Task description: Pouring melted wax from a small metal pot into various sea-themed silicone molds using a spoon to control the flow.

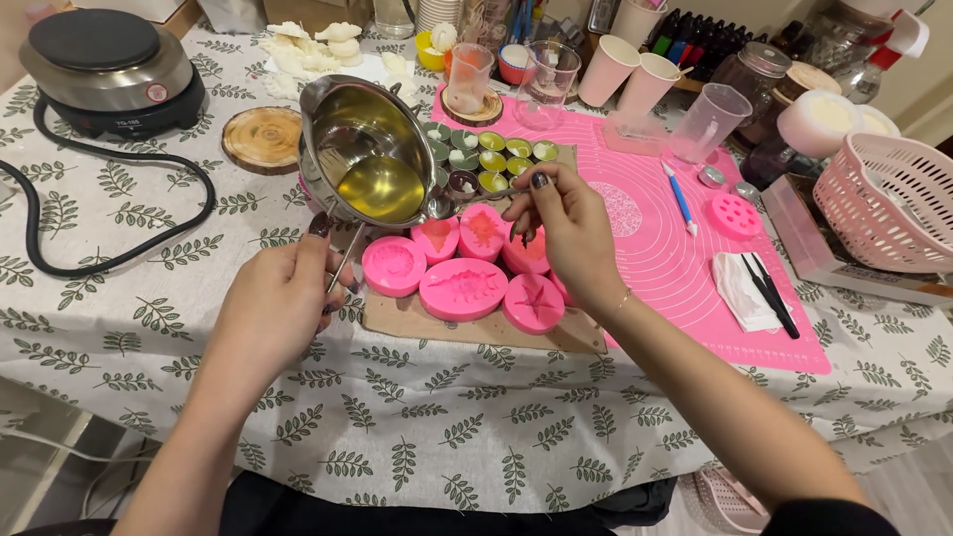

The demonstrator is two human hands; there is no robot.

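Hotplate (109,67) sits far left on the leafy cloth (149,328), with its black cord (119,208) looping beside it, well apart from the work so nothing hot is near the hands. A round wood coaster (262,139) lies between the hotplate and the pot. The left hand (283,303) is curled tight around the pot's thin handle (342,266), and it holds the steel pot (365,149) up in the air and tipped, so the yellow liquid (381,187) pools at the low side near the spout. Below and to the right, the pink molds (463,288) wait on a brown board (476,323); some look partly filled, the others look empty. Little tin cups (491,161) stand behind the molds, some with yellow inside. The right hand (566,223) pinches a small spoon (467,199) between thumb and fingers and holds its bowl just at the pot's lip, likely to guide the drip. The hand hangs over two molds and hides part of them. Farther right are a pink mat (655,248), a blue pen-like tool (681,199), a clear jug (711,121), paper cups (625,71), black tweezers (772,293) on a white cloth, and a pink basket (893,199) at the edge.
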